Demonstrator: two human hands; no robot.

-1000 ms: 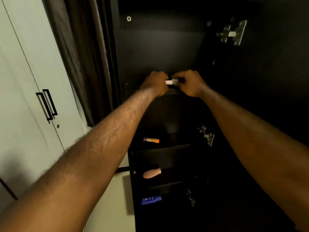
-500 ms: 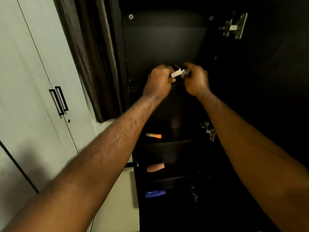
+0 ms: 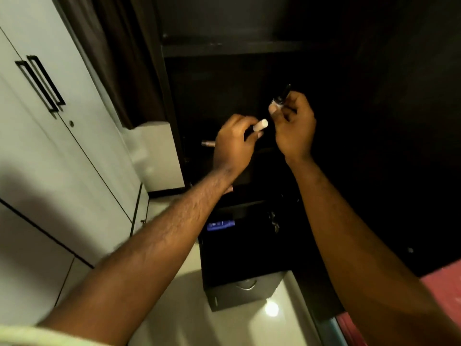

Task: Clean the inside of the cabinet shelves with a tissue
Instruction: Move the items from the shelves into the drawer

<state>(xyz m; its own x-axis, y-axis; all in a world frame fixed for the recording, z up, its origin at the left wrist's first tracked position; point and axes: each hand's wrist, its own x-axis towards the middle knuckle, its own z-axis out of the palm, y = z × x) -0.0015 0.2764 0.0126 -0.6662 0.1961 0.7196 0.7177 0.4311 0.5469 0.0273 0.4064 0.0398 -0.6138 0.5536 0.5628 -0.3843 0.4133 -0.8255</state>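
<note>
The dark cabinet (image 3: 224,51) stands open in front of you and fills most of the view. Its interior is poorly lit, so the condition of the shelf surfaces cannot be judged. To its left is a pale wardrobe (image 3: 50,158) with its doors closed and two black handles (image 3: 40,83); it plays no part in the job. A grey box (image 3: 244,290) sits on the floor at the cabinet's foot.

Both your hands are raised at the upper shelf (image 3: 264,149), close together but not touching. Your left hand (image 3: 232,143) is curled round a small white cylinder (image 3: 260,125), whose end projects past the thumb. Your right hand (image 3: 294,128) pinches a small clear bottle (image 3: 280,98) with a dark cap between thumb and fingers, cap tilted upward. I judge you hold these to lift them clear of the shelf so the board can be wiped bare.

Items remain on the shelves: a blue pack (image 3: 220,224) lower down and a pinkish tube (image 3: 208,143) just left of your left hand. Both lie flat, probably to stop them rolling.

The tissue is not visible in either hand or on any shelf. Wiping appears not yet begun, since both hands are occupied.
</note>
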